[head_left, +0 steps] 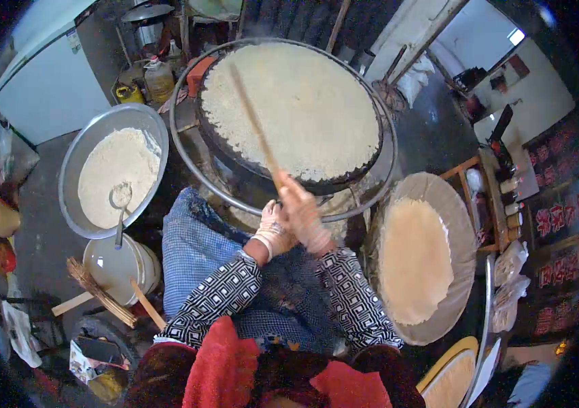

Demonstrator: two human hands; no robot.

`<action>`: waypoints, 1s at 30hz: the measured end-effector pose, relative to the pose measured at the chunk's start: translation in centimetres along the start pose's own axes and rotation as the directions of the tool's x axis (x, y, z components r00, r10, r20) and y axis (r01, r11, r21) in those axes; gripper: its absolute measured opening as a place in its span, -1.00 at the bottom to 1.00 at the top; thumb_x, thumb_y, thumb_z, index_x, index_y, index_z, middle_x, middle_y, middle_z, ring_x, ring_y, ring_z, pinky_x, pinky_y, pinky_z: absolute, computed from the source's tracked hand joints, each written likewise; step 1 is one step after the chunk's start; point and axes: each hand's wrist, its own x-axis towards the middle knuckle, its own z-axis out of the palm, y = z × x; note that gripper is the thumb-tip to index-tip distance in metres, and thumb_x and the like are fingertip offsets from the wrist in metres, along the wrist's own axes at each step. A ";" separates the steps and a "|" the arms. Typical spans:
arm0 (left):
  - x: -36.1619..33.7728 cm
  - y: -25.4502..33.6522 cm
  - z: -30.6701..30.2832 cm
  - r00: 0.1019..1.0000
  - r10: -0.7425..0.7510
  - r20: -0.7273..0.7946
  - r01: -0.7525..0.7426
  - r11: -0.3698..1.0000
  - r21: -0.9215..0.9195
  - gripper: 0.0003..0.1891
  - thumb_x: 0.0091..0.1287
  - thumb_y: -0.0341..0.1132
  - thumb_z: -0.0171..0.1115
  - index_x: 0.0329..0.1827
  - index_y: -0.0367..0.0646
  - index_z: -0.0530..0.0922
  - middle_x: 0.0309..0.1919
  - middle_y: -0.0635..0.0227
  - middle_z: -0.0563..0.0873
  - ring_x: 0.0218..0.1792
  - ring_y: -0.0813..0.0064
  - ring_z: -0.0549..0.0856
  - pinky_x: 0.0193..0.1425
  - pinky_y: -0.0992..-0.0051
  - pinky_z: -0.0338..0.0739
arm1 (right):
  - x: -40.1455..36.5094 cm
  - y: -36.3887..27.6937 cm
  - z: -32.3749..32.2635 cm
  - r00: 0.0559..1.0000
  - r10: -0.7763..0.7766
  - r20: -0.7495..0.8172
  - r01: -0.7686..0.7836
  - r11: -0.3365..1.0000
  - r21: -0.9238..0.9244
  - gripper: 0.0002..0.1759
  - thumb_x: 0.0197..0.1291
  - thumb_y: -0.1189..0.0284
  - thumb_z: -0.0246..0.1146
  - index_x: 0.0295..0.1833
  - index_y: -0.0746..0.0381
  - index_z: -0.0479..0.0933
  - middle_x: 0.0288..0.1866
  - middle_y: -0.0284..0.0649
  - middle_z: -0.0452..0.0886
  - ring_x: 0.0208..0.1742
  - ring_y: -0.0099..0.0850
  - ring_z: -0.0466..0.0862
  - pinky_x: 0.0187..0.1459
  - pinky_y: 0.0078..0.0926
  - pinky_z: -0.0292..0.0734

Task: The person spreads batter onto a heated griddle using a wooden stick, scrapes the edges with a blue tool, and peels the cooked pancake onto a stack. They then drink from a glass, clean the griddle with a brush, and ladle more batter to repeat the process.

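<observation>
A long thin wooden stick (254, 122) slants over the round griddle, whose surface is covered by a pale batter layer (317, 102). My right hand (302, 212), in a thin clear glove, is wrapped round the stick's lower end. Close against it on the left is my left hand (274, 230), gloved too, with its fingers bent; whether it also grips something is hidden. To the left, a metal basin (72, 170) holds pale batter (109, 170) with a ladle (121, 204) in it. Thin flat sheets (415, 262) lie on a round tray (461, 272) at the right.
A metal ring (191, 166) surrounds the griddle. Below the basin stands a white bucket (147, 268) with a straw brush (102, 292) across it. Bottles (159, 80) and a red brick (199, 75) are behind left. A wooden rack (497, 197) stands at the right.
</observation>
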 end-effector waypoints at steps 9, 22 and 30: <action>-0.3 -0.5 1.4 1.000 -0.010 -0.020 0.008 0.993 -0.116 -0.48 0.14 0.10 0.24 -0.07 -0.20 0.53 -0.13 0.13 0.57 0.06 0.08 0.51 0.38 -0.03 0.13 | -0.8 5.7 -9.3 0.967 0.237 -0.094 -0.254 0.929 -0.269 -0.51 0.42 0.30 0.05 0.44 -0.19 0.27 -0.68 -0.39 0.38 -0.71 -0.51 0.39 -0.65 -0.49 0.33; -2.4 -11.8 -3.7 0.991 -0.130 0.016 0.127 0.985 0.120 -0.73 -0.02 -0.04 0.33 -0.39 -0.01 0.65 -0.29 0.33 0.66 -0.07 0.28 0.61 0.35 0.16 0.22 | 1.9 2.3 -11.0 0.982 0.187 -0.017 -0.111 0.503 -0.857 -0.32 0.28 0.40 0.09 0.50 -0.13 0.09 -0.56 0.00 0.57 -0.52 -0.04 0.61 -0.46 -0.10 0.46; -3.3 -20.0 -6.2 0.930 -0.301 -0.210 0.353 0.892 0.282 -0.24 -0.08 -0.25 0.38 0.29 -0.20 0.36 0.33 0.07 0.34 0.43 0.08 0.20 0.49 0.02 -0.09 | -8.9 13.7 -18.9 0.897 0.386 -0.213 -0.398 0.501 -0.769 -0.34 0.35 0.33 0.01 0.52 -0.17 0.00 -0.48 0.09 0.59 -0.50 0.01 0.60 -0.45 -0.02 0.45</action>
